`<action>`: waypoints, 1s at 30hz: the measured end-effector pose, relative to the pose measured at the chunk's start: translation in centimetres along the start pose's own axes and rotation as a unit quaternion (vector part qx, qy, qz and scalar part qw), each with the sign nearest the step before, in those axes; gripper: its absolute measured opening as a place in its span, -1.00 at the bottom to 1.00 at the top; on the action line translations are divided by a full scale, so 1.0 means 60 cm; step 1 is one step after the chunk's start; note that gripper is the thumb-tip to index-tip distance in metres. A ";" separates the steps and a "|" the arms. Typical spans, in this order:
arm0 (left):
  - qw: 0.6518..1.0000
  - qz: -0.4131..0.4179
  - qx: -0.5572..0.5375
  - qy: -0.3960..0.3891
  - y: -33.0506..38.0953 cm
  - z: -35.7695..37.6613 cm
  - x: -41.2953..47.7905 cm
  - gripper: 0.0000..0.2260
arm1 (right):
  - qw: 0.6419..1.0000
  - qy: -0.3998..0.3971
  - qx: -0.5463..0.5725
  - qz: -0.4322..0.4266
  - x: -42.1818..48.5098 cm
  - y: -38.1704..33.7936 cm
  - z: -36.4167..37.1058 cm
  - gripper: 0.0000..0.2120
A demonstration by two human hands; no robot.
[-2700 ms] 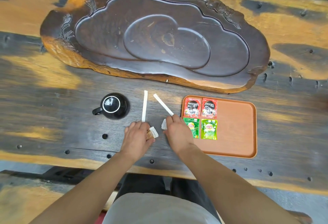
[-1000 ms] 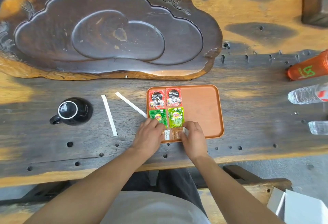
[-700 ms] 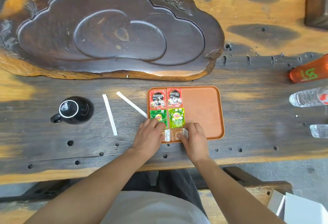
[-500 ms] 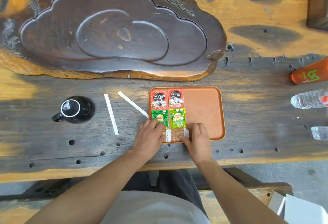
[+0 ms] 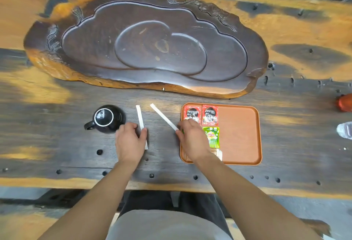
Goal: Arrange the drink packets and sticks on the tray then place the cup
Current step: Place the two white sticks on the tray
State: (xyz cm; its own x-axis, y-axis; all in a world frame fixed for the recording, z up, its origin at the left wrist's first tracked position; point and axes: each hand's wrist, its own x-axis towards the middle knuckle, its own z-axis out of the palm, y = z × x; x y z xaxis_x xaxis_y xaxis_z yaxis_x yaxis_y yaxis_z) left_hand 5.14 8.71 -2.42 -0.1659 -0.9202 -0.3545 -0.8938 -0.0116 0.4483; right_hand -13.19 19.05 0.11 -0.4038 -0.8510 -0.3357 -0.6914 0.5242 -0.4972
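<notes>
An orange tray (image 5: 240, 135) lies right of centre with two red Nescafe packets (image 5: 202, 115) at its top left and a green tea packet (image 5: 211, 137) below them. Small sugar packets (image 5: 218, 153) show at the tray's near edge, partly under my right wrist. Two white sticks lie on the table left of the tray. My left hand (image 5: 130, 142) pinches the left stick (image 5: 140, 119) near its middle. My right hand (image 5: 192, 138) holds the near end of the slanted stick (image 5: 162, 116) and hides the second green packet. A black cup (image 5: 105, 119) stands upside down at the left.
A large dark carved wooden tea board (image 5: 148, 45) fills the far side of the table. An orange bottle (image 5: 344, 102) and a clear water bottle (image 5: 344, 130) lie at the right edge. The tabletop has several small holes near its front edge.
Both hands left the sugar packets at the tray's near edge and moved left. Each hand now grips a white stick. The camera view shifted left.
</notes>
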 end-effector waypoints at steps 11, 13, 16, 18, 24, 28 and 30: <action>0.998 -0.052 0.022 -0.018 0.038 0.019 0.018 -0.90 | 0.985 -0.071 -0.138 0.071 0.093 -0.082 0.032 -0.61; 0.997 -0.077 0.006 -0.014 0.043 0.019 0.020 -0.92 | 0.984 -0.073 -0.142 0.078 0.092 -0.087 0.040 -0.63; 0.996 -0.087 0.000 -0.009 0.048 0.019 0.018 -0.94 | 0.983 -0.074 -0.147 0.085 0.093 -0.092 0.047 -0.64; 0.997 -0.077 0.003 -0.003 0.047 0.021 0.013 -0.96 | 0.983 -0.075 -0.147 0.086 0.093 -0.095 0.048 -0.65; 0.999 -0.054 -0.011 0.002 0.039 0.023 0.012 -0.96 | 0.992 -0.067 -0.062 0.086 0.089 -0.094 0.053 -0.65; 0.988 -0.082 -0.129 0.005 0.044 0.015 0.012 -0.95 | 0.993 -0.029 0.084 0.076 0.075 -0.091 0.036 -0.80; 0.979 -0.088 -0.185 0.002 0.059 0.009 0.003 -0.92 | 0.985 0.001 0.157 0.074 0.062 -0.076 0.021 -0.82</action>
State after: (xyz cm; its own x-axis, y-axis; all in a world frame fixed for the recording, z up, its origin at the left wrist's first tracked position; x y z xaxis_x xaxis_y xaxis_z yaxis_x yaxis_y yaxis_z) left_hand 1.71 8.72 -1.34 -0.0211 -0.8927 -0.4502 -0.6964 -0.3100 0.6473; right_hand -10.77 13.51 0.12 -0.4880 -0.7645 -0.4212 -0.4064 0.6260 -0.6655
